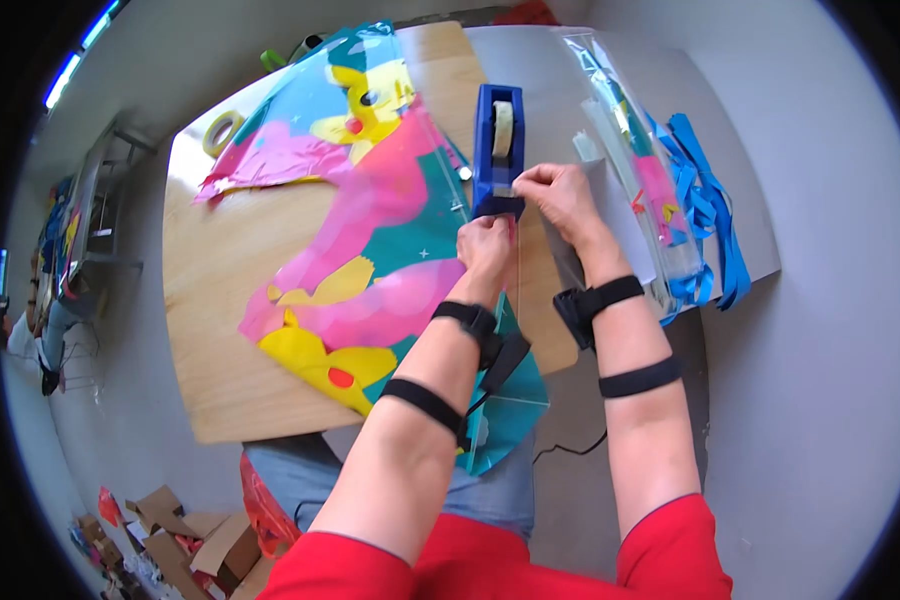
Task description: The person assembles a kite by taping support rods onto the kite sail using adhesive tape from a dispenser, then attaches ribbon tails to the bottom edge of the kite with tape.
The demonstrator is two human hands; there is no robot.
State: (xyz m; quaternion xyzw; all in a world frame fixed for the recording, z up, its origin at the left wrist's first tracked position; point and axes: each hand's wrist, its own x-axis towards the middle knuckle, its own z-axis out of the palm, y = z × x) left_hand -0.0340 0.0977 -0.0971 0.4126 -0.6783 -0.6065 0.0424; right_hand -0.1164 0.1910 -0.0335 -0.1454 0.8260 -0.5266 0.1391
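Evidently, my right hand pinches finger to thumb beside the dispenser, perhaps on its tape, while my left hand, its grip unclear to me, seemingly steadies the sheet across the table.

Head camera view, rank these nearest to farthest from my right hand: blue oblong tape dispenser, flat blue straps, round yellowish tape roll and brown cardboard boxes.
Nearest your right hand first:
1. Blue oblong tape dispenser, just left.
2. Flat blue straps, to the right.
3. Round yellowish tape roll, at upper left.
4. Brown cardboard boxes, at lower left.
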